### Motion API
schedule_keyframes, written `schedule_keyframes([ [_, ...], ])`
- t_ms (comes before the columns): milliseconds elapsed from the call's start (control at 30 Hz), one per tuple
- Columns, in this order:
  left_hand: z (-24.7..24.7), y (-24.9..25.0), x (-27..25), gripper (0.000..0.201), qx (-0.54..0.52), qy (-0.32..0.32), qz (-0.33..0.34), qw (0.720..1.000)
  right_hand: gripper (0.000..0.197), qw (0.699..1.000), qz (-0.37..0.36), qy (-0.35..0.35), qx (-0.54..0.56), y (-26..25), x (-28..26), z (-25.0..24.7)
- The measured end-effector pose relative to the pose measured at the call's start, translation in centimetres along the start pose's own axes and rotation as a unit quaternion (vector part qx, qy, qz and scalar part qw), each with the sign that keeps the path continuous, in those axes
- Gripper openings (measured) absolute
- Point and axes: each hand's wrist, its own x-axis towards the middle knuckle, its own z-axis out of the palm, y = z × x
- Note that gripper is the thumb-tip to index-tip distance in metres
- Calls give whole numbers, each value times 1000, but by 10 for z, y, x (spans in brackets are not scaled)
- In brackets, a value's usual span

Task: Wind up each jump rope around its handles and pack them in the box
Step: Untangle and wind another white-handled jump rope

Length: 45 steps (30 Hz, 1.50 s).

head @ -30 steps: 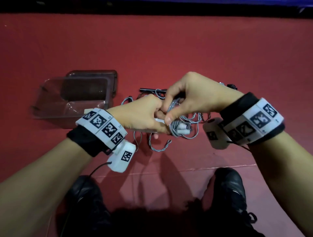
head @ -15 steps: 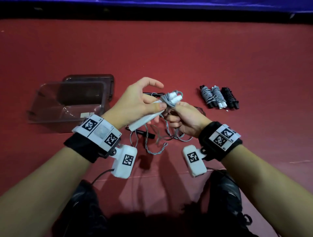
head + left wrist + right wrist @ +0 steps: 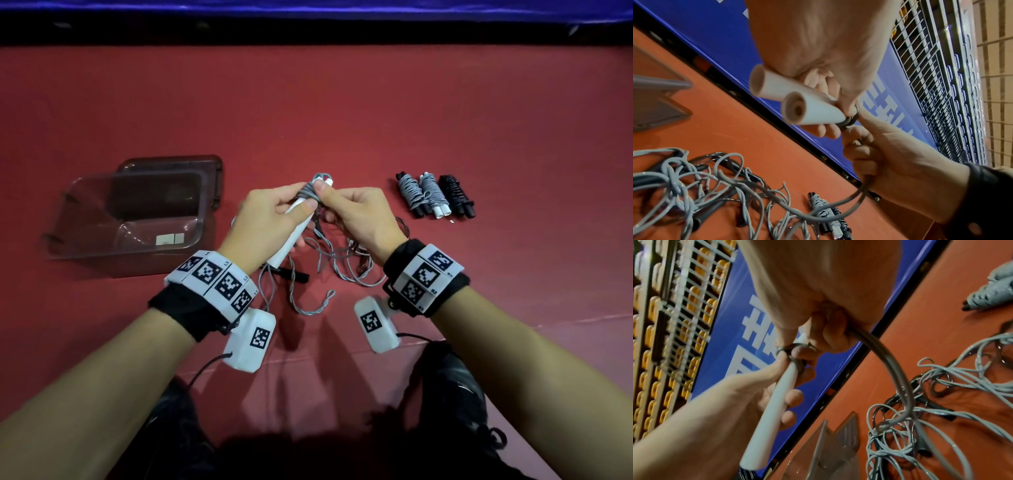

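Loose grey rope (image 3: 318, 270) lies tangled on the red mat (image 3: 342, 113), nearest. Above it, left hand (image 3: 270, 222) grips two white handles (image 3: 291, 236); right hand (image 3: 359, 219) pinches the rope against their wound far end. Clear box (image 3: 85, 236) sits left; three wound ropes (image 3: 435, 195) right, slightly farther.

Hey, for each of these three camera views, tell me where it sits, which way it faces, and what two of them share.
Head: on the head, facing down at the red floor; both forearms, left hand, right hand.
Left wrist: under the left hand, facing along it to the white handles and right hand.
Right wrist: under the right hand, facing the grey rope and left hand.
Shared: both wrist views show the blue banner.
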Motion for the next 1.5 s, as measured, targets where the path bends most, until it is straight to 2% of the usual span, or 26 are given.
schedule_keyframes([
  [167, -2, -3, 0, 47, -76, -70, -45, 994, 55, 999, 22, 27, 16, -2, -2, 1],
  [267, -6, -10, 4, 44, -102, -23, -39, 994, 55, 999, 6, 37, 11, -5, -2, 10],
  [367, -10, -12, 9, 28, -127, 35, -53, 990, 47, 1000, 5, 10, -9, 4, 0, 18],
  [467, -28, -17, 16, 22, -95, 89, -70, 989, 30, 986, -31, -46, -155, 14, -3, 20],
  [567, -41, -31, 22, 34, -22, 120, -75, 990, 19, 927, -151, -102, -327, 12, -11, 22],
  [667, -38, -34, 19, 45, 84, 89, -43, 992, 27, 843, -262, -105, -458, 5, -15, 23],
  [733, -34, -29, 14, 43, 177, 45, -33, 983, 32, 780, -325, -100, -525, -4, -15, 18],
  [800, -27, -24, 7, 28, 326, -43, -9, 944, 34, 736, -360, -132, -558, -18, -12, 12],
  [833, -22, -21, 5, 17, 391, -83, 4, 916, 32, 730, -358, -167, -558, -25, -10, 10],
  [867, -18, -17, 3, 9, 434, -118, 10, 893, 28, 735, -350, -208, -541, -31, -7, 9],
  [900, -14, -15, 2, 18, 455, -142, 12, 879, 24, 751, -341, -241, -512, -34, -6, 7],
  [933, -12, -11, 1, 29, 467, -164, 13, 869, 20, 774, -336, -258, -470, -34, -4, 4],
  [1000, -15, -3, 2, 38, 467, -201, 19, 861, 12, 844, -303, -245, -368, -30, 2, -8],
  [1067, -23, 4, 3, 30, 423, -239, 27, 874, 16, 917, -225, -204, -258, -26, 6, -21],
  [1133, -29, 9, 0, 24, 348, -250, 20, 903, 21, 954, -175, -182, -164, -20, 8, -27],
  [1267, -27, 10, -6, 28, 275, -263, 0, 925, 15, 967, -150, -172, -109, -9, 8, -18],
  [1367, -28, 11, -9, 26, 150, -259, -12, 954, 10, 984, -83, -160, 1, 9, 8, -15],
  [1433, -31, 10, -9, 25, 60, -235, -13, 970, 10, 985, -11, -134, 105, 22, 5, -9],
  [1500, -32, 8, -6, 24, -7, -184, -20, 983, 13, 980, 31, -127, 149, 31, 3, -3],
])
